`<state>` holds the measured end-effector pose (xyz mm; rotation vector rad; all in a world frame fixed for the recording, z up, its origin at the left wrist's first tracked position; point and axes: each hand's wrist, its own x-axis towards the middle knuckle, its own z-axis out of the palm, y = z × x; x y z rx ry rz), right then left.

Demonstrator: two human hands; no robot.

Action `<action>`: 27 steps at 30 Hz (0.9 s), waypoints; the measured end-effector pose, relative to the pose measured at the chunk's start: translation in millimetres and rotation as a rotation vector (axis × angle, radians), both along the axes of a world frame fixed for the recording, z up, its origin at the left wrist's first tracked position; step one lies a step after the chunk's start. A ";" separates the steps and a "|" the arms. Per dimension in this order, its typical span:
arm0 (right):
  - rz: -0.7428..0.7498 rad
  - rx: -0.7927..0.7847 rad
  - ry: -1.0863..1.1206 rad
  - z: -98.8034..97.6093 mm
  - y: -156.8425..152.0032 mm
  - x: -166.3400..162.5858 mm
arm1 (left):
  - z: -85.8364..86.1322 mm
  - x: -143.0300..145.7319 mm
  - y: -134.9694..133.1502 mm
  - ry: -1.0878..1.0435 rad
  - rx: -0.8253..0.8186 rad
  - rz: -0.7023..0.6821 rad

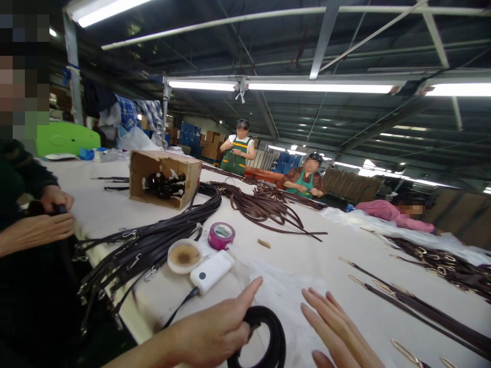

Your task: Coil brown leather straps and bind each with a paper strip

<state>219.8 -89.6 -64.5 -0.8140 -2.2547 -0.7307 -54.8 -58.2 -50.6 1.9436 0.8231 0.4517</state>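
A black strap (279, 337) lies in a round coil at the front of the table, with a bit of metal at its near side. My left hand (215, 327) grips the left side of this coil with curled fingers, while one finger points forward. To the right of the coil, my right hand (341, 332) is open with fingers apart and holds nothing. Just beyond my left hand are a white power bank (213, 271) with a black cable, a round tub (184, 255) of brownish stuff and a purple tape roll (221, 236).
Dark straps with metal clips (153, 245) hang over the table's left edge. Brown straps (264, 204) and a cardboard box (164, 179) lie farther back. More straps with brass-coloured hooks (402, 294) are at right. A co-worker's hands (49, 214) are at left; other people sit or stand beyond.
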 end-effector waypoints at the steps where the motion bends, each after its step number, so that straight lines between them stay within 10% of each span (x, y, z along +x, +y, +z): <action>1: -0.005 -0.038 0.002 7.4 -3.7 -6.7 | -2.6 4.9 1.5 0.020 -0.002 -0.012; 9: -0.263 -0.503 -0.232 -26.2 -15.8 -65.1 | -49.8 32.3 -6.4 -0.081 -0.041 -0.191; 27: -0.014 -0.209 -0.252 -36.2 -41.2 -46.0 | -74.0 22.9 -37.7 -0.218 -0.306 -0.158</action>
